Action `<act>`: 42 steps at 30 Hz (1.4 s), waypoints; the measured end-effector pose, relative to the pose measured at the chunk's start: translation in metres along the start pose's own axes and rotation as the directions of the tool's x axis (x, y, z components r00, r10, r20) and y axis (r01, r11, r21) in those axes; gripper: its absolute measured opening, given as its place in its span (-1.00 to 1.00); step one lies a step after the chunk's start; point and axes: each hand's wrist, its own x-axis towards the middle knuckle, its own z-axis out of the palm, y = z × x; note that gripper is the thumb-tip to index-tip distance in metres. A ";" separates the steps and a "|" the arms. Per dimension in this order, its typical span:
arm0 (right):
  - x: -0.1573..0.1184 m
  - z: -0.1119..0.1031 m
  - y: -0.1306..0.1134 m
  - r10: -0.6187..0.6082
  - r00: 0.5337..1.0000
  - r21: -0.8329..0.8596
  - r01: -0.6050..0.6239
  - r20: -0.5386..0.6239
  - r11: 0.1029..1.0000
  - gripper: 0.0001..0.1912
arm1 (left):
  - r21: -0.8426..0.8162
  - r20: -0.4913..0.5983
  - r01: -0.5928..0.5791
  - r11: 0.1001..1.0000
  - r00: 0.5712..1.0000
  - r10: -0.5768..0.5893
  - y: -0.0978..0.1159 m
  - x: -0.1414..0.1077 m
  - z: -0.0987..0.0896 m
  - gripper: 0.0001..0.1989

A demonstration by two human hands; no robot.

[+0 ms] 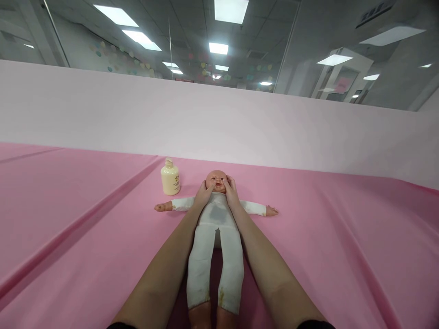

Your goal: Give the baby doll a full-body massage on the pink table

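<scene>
A baby doll point(218, 214) with a white cloth body lies on its back on the pink padded surface, arms spread wide and legs toward me. My left hand point(203, 193) cups the left side of its head, the thumb on the cheek beside the mouth. On the opposite side my right hand point(232, 192) holds the head the same way, thumb on the other cheek. Both hands' fingers curl round behind the head, partly hidden. A cream pump bottle point(170, 178) stands upright near the doll's outstretched arm on the left.
The pink mat point(325, 237) spreads to both sides, with raised folds running across it. Behind it rises a low white wall point(206, 123), topped by glass point(192, 41) that shows ceiling lights and a door.
</scene>
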 end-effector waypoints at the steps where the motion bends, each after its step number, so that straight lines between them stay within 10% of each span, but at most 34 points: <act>1: 0.000 0.000 -0.001 0.001 1.000 -0.001 -0.001 -0.008 1.000 -0.55 | 0.006 0.004 0.016 1.000 1.000 -0.016 0.000 0.000 0.000 -0.33; 42: 0.000 -0.001 0.003 0.046 0.999 0.062 -0.044 -0.028 0.997 -0.56 | 0.026 -0.024 -0.070 0.997 0.997 0.070 -0.003 -0.001 -0.002 -0.54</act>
